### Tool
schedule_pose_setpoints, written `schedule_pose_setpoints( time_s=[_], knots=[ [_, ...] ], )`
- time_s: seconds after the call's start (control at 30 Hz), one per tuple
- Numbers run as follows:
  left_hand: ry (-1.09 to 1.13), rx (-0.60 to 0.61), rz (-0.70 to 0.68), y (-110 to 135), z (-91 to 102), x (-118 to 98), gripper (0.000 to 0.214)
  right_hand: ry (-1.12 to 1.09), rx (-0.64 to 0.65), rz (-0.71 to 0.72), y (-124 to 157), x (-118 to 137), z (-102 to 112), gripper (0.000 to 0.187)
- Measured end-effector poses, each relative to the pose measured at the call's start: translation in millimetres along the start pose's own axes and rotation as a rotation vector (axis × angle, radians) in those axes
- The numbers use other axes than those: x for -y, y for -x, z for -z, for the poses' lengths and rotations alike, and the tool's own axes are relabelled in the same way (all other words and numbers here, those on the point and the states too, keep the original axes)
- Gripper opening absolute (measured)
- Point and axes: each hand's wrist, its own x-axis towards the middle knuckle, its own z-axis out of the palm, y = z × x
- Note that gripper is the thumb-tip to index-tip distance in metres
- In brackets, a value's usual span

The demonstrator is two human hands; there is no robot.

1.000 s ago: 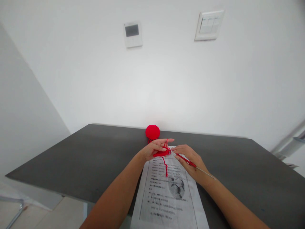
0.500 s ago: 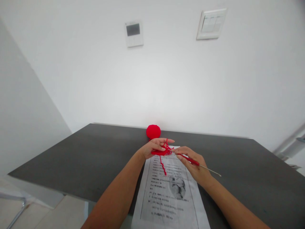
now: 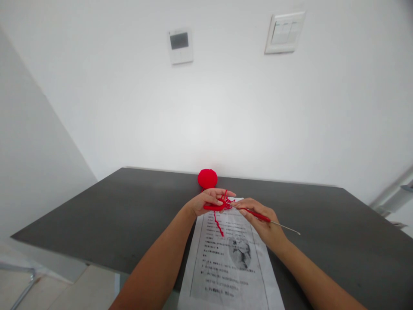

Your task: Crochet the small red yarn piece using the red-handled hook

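My left hand (image 3: 206, 201) pinches a small piece of red crochet work (image 3: 215, 207) between thumb and fingers, and a strand of red yarn loops over its outstretched index finger. A loose yarn tail (image 3: 218, 224) dangles below the piece. My right hand (image 3: 263, 221) grips a crochet hook (image 3: 260, 215) with a red handle and thin metal ends. The hook's left tip meets the yarn beside my left fingers; exactly how it sits in the loops is too small to tell. Just behind my left hand rests a red ball of yarn (image 3: 207, 178).
A printed sheet (image 3: 226, 275) with text and an oval picture lies under my hands, running to the near edge. The dark table (image 3: 129, 206) meets a white wall carrying a thermostat panel (image 3: 180, 46) and a light switch (image 3: 285, 32). A metal chair leg (image 3: 24, 288) shows at lower left.
My left hand has dipped slightly, and the crochet piece with its yarn tail has shifted a little to the left. The right hand and hook have barely moved.
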Motion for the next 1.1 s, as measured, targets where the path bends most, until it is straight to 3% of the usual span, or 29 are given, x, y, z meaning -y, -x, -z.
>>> schedule_pose_setpoints(
  time_s=[0.33, 0.7, 0.93, 1.1],
  knots=[
    [-0.016, -0.026, -0.028, -1, 5.1, 3, 0.049, -0.051, 0.075, -0.022, -2, -1, 4, 0.015],
    [-0.121, -0.087, 0.011, -1, -0.7, 4, 0.044, -0.205, -0.007, -0.247, -5, -1, 4, 0.022],
    [-0.169, -0.090, -0.016, -3, -4.2, 6, 0.043, -0.089, -0.095, -0.189, 0, -6, -1, 0.015],
    [-0.157, -0.097, 0.002, -5, -9.9, 7, 0.062, -0.027, -0.004, -0.100, 1, -11, -3, 0.014]
  ],
)
